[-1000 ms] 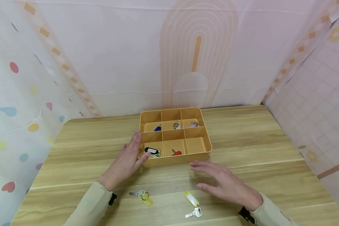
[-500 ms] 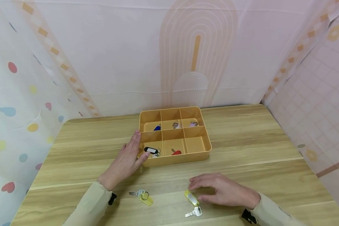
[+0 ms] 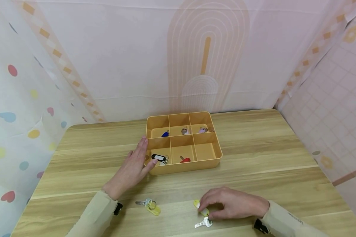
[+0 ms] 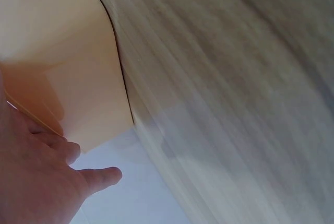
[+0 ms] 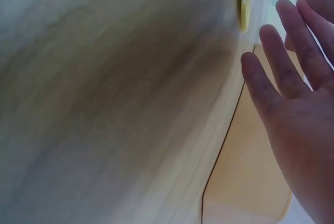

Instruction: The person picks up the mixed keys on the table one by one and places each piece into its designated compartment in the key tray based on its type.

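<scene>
In the head view my left hand [image 3: 130, 169] rests at the front left corner of a tan compartment box [image 3: 181, 167]. Its fingers lie extended along the left side, and the thumb reaches over the front rim. My right hand [image 3: 232, 204] is over a yellow key tag [image 3: 196, 202], its fingertips at one side and the thumb at the other. Part of the tag is covered; whether it is pinched is not clear. A silver key [image 3: 204, 223] attached to that tag lies on the table. Right wrist view: several right fingers [image 5: 284, 78] are fairly straight.
Another silver key [image 3: 146, 202] with a yellow tag [image 3: 154, 209] lies between the hands. Inside the box are a black tag [image 3: 158, 157], a red tag [image 3: 185, 160], a blue tag [image 3: 165, 134] and others. A patterned cloth [image 3: 121, 59] hangs behind the wooden table [image 3: 270, 141].
My right hand has moved down and left, from beside the box's front onto the yellow tag, its fingers drawing closer to the thumb. The left hand stays put.
</scene>
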### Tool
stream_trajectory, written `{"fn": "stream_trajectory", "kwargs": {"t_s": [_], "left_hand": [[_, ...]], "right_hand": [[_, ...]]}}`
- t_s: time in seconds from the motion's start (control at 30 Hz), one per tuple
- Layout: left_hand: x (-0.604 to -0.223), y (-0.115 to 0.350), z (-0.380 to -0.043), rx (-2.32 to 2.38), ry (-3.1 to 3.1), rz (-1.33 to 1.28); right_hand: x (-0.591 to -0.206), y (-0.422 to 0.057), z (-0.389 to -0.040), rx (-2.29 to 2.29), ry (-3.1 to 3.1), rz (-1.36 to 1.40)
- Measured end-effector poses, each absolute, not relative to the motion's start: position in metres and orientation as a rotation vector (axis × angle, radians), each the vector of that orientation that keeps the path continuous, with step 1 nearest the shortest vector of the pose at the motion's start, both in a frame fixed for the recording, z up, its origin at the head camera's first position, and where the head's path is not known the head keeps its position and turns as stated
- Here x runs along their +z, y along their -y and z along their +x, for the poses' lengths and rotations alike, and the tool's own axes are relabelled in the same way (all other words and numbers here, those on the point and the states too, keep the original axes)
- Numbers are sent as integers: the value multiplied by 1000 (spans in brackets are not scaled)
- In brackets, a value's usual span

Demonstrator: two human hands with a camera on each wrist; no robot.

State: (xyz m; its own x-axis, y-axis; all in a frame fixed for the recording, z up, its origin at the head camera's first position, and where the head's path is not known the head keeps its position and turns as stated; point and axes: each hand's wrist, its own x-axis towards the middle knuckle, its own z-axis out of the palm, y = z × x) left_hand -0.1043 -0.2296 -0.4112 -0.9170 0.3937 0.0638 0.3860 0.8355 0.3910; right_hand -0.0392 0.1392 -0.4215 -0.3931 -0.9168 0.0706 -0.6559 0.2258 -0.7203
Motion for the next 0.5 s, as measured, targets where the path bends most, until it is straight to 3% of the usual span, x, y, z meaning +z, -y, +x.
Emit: {"fn": "stream_trajectory", "kwargs": {"t_s": [0.33,0.5], "left_hand": [[-411,229,-105,627,-2995,634],[-411,229,-105,627,-2992,623]], "right_hand": [[-423,-145,-42,-796,-2255,-1500],[-422,-154,-43,-766,-2350,-1357]]}}
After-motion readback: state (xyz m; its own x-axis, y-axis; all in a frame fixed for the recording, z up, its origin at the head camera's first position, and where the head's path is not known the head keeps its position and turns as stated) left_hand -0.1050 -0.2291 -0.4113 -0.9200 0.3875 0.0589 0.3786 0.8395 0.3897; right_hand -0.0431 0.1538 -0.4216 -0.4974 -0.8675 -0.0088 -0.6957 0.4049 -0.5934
